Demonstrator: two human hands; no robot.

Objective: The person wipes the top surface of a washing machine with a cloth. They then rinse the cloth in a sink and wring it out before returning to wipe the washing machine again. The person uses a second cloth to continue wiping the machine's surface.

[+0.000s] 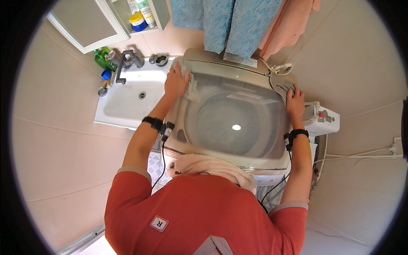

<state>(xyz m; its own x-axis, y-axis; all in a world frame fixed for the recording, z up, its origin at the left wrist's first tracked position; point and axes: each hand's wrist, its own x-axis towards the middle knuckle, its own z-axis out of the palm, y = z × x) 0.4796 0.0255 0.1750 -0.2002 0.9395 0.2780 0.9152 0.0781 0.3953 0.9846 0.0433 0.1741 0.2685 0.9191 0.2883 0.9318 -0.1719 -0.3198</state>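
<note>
My left hand (177,82) presses a crumpled light grey cloth (192,90) against the back left corner of a top-loading washing machine (177,140). Over at the back right corner, my right hand (295,102) holds a darker grey cloth (280,83) by its near edge. Between the two hands lies the machine's closed transparent lid (223,122), with a bright light reflection on it. Both wrists wear black straps with small cabled devices.
At left is a white washbasin (127,105) with a grey faucet (119,68) and bottles (103,60). Blue patterned towels (216,28) and a pink cloth (291,28) hang behind the machine. A white appliance (323,119) stands at right. A cream towel (207,164) hangs over the front.
</note>
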